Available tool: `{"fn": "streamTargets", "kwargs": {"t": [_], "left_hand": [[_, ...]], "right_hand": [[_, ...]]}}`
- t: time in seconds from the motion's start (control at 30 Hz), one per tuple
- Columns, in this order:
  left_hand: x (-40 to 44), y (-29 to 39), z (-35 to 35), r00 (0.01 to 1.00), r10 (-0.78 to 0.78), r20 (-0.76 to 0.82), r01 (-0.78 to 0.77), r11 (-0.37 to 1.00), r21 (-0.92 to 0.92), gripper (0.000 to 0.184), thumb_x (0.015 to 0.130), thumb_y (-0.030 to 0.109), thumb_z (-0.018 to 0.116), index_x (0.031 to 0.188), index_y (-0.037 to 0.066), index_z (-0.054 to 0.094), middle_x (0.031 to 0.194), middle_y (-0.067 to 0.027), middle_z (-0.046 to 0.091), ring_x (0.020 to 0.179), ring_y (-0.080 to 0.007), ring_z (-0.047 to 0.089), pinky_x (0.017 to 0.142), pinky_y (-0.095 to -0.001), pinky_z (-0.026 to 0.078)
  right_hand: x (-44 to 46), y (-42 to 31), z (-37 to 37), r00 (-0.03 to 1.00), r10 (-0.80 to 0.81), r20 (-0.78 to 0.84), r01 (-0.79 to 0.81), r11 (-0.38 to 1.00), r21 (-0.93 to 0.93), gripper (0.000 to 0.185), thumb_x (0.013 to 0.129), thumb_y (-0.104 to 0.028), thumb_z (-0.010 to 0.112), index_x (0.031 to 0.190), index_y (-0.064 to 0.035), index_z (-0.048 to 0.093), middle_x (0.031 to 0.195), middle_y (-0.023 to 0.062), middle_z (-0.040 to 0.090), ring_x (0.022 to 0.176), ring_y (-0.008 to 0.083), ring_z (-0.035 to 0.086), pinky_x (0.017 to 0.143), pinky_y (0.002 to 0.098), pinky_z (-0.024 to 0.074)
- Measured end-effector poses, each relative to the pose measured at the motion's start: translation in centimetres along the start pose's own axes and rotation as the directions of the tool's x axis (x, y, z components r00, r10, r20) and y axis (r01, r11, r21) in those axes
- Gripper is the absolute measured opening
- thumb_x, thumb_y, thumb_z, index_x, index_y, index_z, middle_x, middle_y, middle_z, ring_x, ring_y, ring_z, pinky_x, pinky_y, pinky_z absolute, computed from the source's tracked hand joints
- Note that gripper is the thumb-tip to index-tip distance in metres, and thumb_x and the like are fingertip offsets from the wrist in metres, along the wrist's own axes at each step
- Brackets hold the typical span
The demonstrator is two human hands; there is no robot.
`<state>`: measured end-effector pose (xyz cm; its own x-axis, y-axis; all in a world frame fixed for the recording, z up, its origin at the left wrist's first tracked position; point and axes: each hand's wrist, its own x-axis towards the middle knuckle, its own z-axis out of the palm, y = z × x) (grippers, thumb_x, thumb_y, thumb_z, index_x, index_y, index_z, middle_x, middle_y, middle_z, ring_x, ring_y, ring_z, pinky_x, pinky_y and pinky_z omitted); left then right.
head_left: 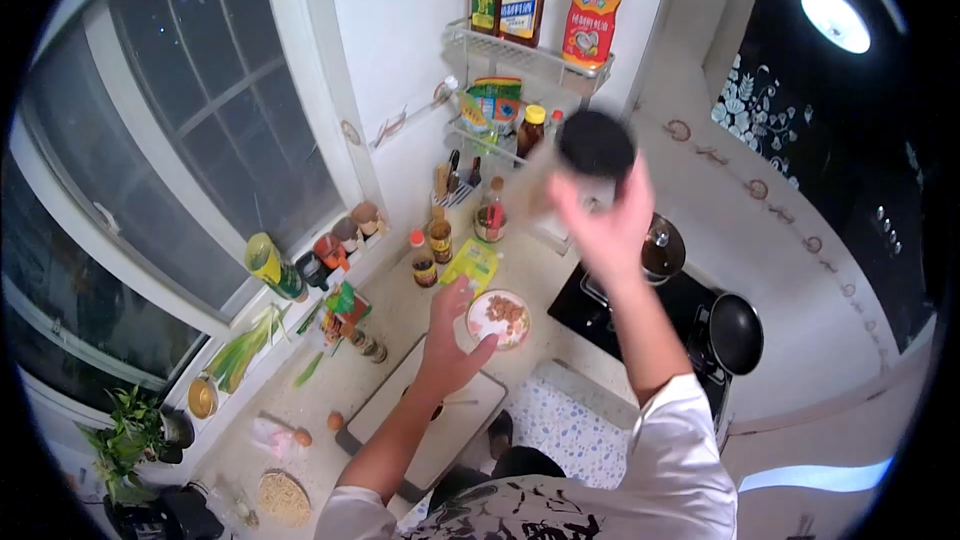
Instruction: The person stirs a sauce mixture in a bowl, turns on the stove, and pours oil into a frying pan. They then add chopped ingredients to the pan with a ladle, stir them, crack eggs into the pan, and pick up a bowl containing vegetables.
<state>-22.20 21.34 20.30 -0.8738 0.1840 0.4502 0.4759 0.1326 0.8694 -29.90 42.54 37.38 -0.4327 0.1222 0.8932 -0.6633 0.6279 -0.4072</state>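
My right hand (612,225) is raised in front of the wall rack, its fingers wrapped round a jar with a black lid (597,143). The jar is smeared by motion, and its contents cannot be made out. Lower down, my left hand (450,345) hovers over the counter with thumb and fingers apart, holding nothing. Just right of its fingers sits a white plate (480,332) bearing small pieces of what looks like chopped meat (508,312). A yellow-green packet (470,265) lies behind the plate. Under my left forearm is a cutting board (375,410), partly covered.
Sauce bottles (424,260) stand at the back of the counter, below a metal rack (530,55) with more bottles. Right is a black stove (580,305) with a pan (735,333). Eggs (334,421), noodles (283,498) and green onions (240,350) lie left, by the window.
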Motion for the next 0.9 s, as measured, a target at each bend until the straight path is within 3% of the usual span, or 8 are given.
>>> {"fn": "streamTargets", "kwargs": {"t": [0.07, 0.2, 0.3, 0.4, 0.43, 0.53, 0.67, 0.9], "left_hand": [[-0.2, -0.2, 0.4, 0.999, -0.027, 0.025, 0.028, 1.000, 0.000, 0.090, 0.078, 0.003, 0.079, 0.152, 0.004, 0.029, 0.145, -0.0165, 0.040, 0.126, -0.0296, 0.053, 0.105, -0.0418, 0.046], [-0.9, -1.8, 1.6, 0.988, -0.156, 0.018, 0.157, 0.984, -0.083, 0.086, 0.081, 0.006, 0.079, 0.152, 0.006, 0.031, 0.141, -0.0126, 0.047, 0.122, -0.0238, 0.057, 0.100, -0.0386, 0.048], [-1.9, -2.2, 1.8, 0.963, -0.267, 0.039, 0.270, 0.960, -0.069, 0.090, 0.082, -0.001, 0.072, 0.157, 0.014, 0.024, 0.146, -0.0135, 0.045, 0.123, -0.0250, 0.057, 0.102, -0.0408, 0.046], [-2.8, -3.0, 1.8, 0.959, -0.285, 0.016, 0.285, 0.957, -0.051, 0.088, 0.083, -0.004, 0.069, 0.156, 0.013, 0.025, 0.145, -0.0133, 0.046, 0.120, -0.0246, 0.059, 0.102, -0.0405, 0.047], [-3.1, -3.1, 1.8, 0.953, -0.303, 0.009, 0.303, 0.952, -0.051, 0.087, 0.083, -0.005, 0.068, 0.156, 0.013, 0.025, 0.145, -0.0132, 0.046, 0.120, -0.0245, 0.059, 0.102, -0.0405, 0.047], [-3.2, -3.7, 1.8, 0.945, -0.328, -0.022, 0.325, 0.943, -0.070, 0.085, 0.083, -0.006, 0.069, 0.155, 0.012, 0.028, 0.144, -0.0131, 0.047, 0.118, -0.0235, 0.061, 0.100, -0.0395, 0.049], [-3.4, -4.5, 2.1, 0.939, -0.339, -0.067, 0.330, 0.937, -0.117, 0.083, 0.081, -0.005, 0.073, 0.153, 0.010, 0.033, 0.142, -0.0137, 0.051, 0.115, -0.0222, 0.063, 0.098, -0.0372, 0.050], [-3.4, -4.7, 2.9, 0.936, -0.349, -0.053, 0.342, 0.934, -0.107, 0.078, 0.083, -0.011, 0.062, 0.152, 0.008, 0.030, 0.144, -0.0130, 0.048, 0.118, -0.0234, 0.061, 0.103, -0.0396, 0.047]], "right_hand": [[9.3, 0.0, 1.7, 0.980, -0.091, -0.177, 0.120, 0.980, 0.160, 0.081, 0.075, -0.031, 0.085, 0.141, -0.0050, 0.046, 0.106, 0.0137, 0.071, 0.099, 0.0247, 0.069, 0.082, 0.0373, 0.0544], [20.9, 1.0, 4.7, 0.997, 0.071, -0.030, -0.071, 0.997, -0.004, 0.090, 0.081, -0.031, 0.072, 0.154, -0.0110, 0.025, 0.110, 0.0249, 0.068, 0.102, 0.0385, 0.067, 0.091, 0.0451, 0.0536], [23.4, 6.3, 8.2, 0.993, -0.075, -0.097, 0.062, 0.990, -0.128, 0.070, 0.081, -0.034, 0.074, 0.140, -0.0069, 0.046, 0.111, 0.0205, 0.070, 0.102, 0.0335, 0.069, 0.090, 0.0402, 0.0543], [23.9, 12.9, 11.1, 0.996, -0.082, -0.032, 0.068, 0.946, -0.316, 0.074, 0.083, -0.038, 0.078, 0.143, -0.0096, 0.044, 0.106, 0.0179, 0.071, 0.093, 0.0340, 0.071, 0.084, 0.0449, 0.0548], [23.5, 13.8, 11.5, 0.999, -0.046, -0.009, 0.041, 0.964, -0.262, 0.072, 0.081, -0.040, 0.076, 0.140, -0.0129, 0.046, 0.101, 0.0206, 0.070, 0.094, 0.0417, 0.067, 0.079, 0.0514, 0.0524], [22.6, 15.6, 12.3, 0.998, -0.066, -0.018, 0.058, 0.955, -0.292, 0.072, 0.081, -0.039, 0.076, 0.141, -0.0130, 0.046, 0.097, 0.0201, 0.070, 0.096, 0.0410, 0.066, 0.079, 0.0512, 0.0527], [21.6, 16.6, 12.9, 0.983, -0.177, -0.058, 0.139, 0.904, -0.405, 0.066, 0.082, -0.034, 0.077, 0.138, -0.0105, 0.051, 0.122, 0.0190, 0.058, 0.098, 0.0383, 0.066, 0.078, 0.0486, 0.0554], [21.6, 15.4, 12.5, 0.999, -0.036, 0.026, 0.044, 0.886, -0.461, 0.056, 0.087, -0.031, 0.068, 0.135, -0.0060, 0.053, 0.133, 0.0195, 0.049, 0.109, 0.0393, 0.062, 0.086, 0.0494, 0.0538]]}}
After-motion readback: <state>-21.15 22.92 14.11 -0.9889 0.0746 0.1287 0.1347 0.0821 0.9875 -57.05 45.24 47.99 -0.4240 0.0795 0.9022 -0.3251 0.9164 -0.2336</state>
